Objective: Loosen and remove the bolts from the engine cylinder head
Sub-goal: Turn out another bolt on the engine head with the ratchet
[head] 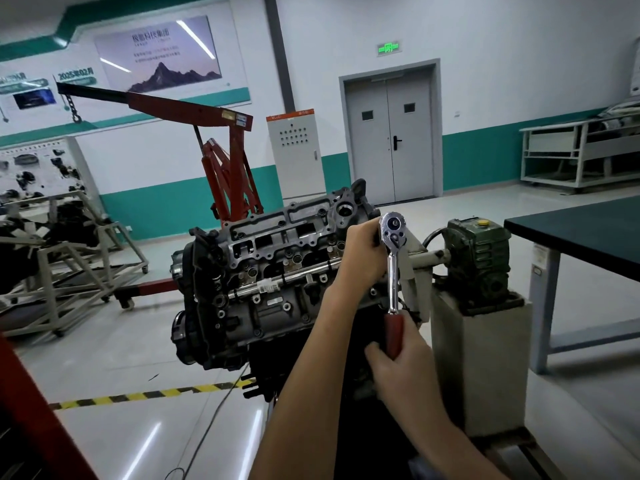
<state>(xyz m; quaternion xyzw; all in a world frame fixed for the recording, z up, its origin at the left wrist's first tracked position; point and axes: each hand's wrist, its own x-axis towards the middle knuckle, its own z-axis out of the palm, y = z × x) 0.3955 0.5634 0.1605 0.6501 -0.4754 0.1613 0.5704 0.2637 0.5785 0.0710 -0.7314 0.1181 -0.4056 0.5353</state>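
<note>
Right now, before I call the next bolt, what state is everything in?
ratchet wrench: held in both hands, head up, handle down.
left hand: grips the wrench's head.
right hand: grips the wrench's handle.
cylinder head: uncovered, top exposed.
double door: closed.
exit sign: lit.

Upright ratchet [392,271]: right hand [403,363] grips red handle, left hand [363,252] holds its head at cylinder head [277,244].

The left hand [360,251] and right hand [401,358] are bare, as are both forearms [311,375]
</note>
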